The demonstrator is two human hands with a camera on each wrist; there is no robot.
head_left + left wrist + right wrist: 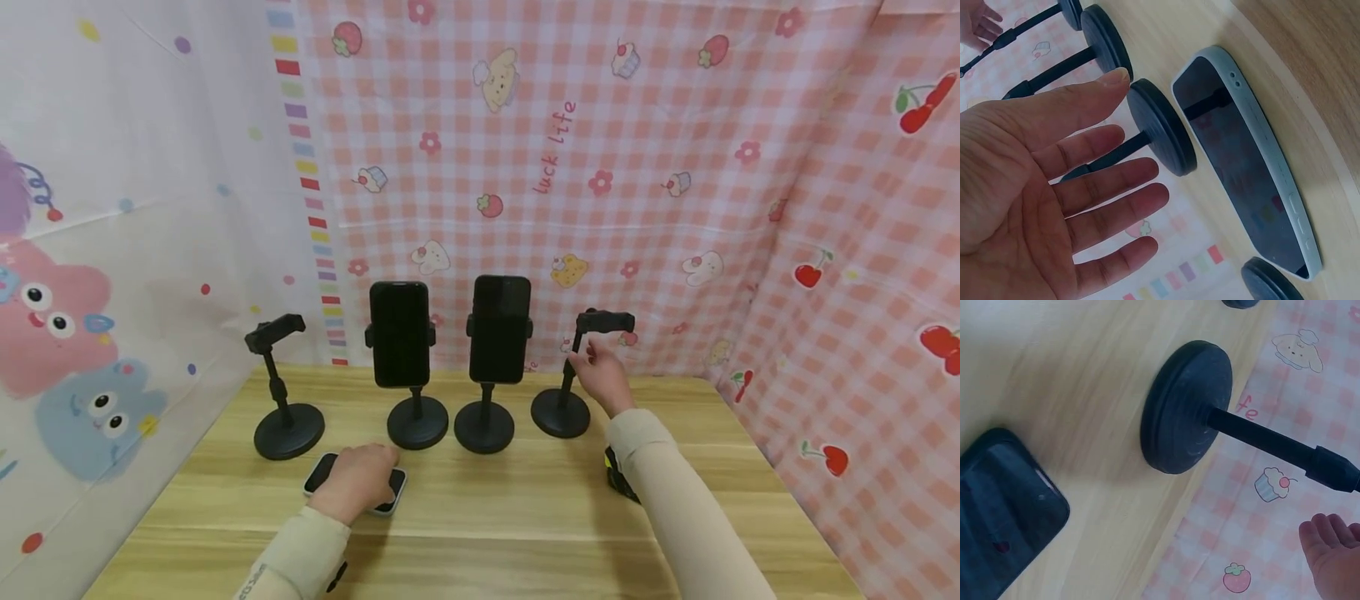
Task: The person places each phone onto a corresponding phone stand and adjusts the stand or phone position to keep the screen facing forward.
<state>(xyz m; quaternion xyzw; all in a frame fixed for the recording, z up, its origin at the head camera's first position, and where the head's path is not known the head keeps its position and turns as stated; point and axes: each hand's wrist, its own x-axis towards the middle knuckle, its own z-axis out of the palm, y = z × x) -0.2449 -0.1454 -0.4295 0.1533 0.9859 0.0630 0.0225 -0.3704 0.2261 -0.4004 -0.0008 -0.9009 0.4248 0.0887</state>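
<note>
My left hand (358,479) hovered flat, fingers straight and spread, over a phone in a pale case (1244,162) lying face up on the wooden table (525,517); it gripped nothing. My right hand (600,377) was at the stem of the rightmost stand (573,375), fingers loosely extended (whether they touched it, I could not tell). A dark phone (1004,506) lay beside that arm. Four black stands stood in a row; the two middle ones held phones (400,333). Pink checked cloth (675,167) hung behind.

Wooden table (525,517) against pink checked cartoon cloth (675,167)
</note>
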